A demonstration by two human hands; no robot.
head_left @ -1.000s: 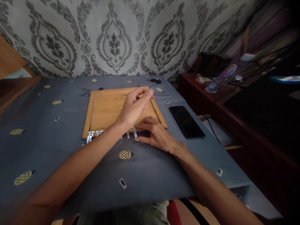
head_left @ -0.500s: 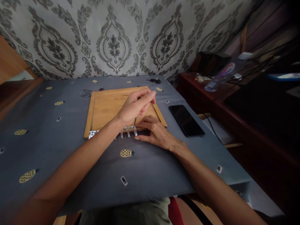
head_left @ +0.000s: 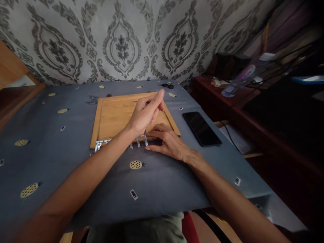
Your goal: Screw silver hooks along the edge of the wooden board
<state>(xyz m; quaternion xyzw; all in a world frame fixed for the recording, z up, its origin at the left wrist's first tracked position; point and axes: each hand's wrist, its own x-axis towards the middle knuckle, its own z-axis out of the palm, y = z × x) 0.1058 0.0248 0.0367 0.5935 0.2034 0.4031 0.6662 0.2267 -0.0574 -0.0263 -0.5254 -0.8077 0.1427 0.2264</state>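
Observation:
A framed wooden board lies flat on the cloth-covered table. Several shiny metal hooks line its near edge, partly behind my left forearm. My left hand is closed around a screwdriver; the handle is mostly hidden in the fist, and a bit of dark shaft shows below, pointing down at the rightmost hooks. At the board's near right edge, my right hand has thumb and forefinger on either side of the end hook, steadying it. The screwdriver tip is hard to make out.
Right of the board lies a black phone. Keys and a small bunch of thin dark pieces are at the back. A plastic bottle leans on the dark red side table. A patterned curtain hangs behind.
My left hand has turned slightly with the screwdriver, its thumb now pointing higher. My right hand stays at the end hook. The view has shifted a little.

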